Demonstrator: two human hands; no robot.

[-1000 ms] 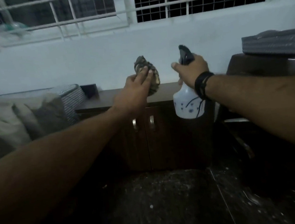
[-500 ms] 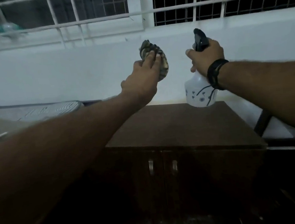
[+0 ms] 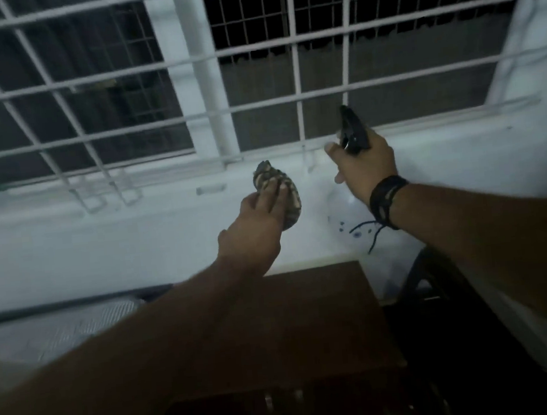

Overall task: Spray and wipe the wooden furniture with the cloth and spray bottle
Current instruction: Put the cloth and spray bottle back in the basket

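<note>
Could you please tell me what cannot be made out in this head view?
- Spray bottle nozzle: hidden behind the right hand.
- Cloth underside: covered by the left hand.
- Cabinet doors: dark, blurred, partly cut off by the bottom edge.

The wooden cabinet (image 3: 308,320) stands low and centre against the wall (image 3: 103,248), beneath the barred window (image 3: 254,76). Above it the left hand (image 3: 254,229) holds the cloth (image 3: 284,190); to its right the right hand (image 3: 366,169) holds the spray bottle (image 3: 349,220). Left of the cabinet lies what may be bedding (image 3: 61,328)
</note>
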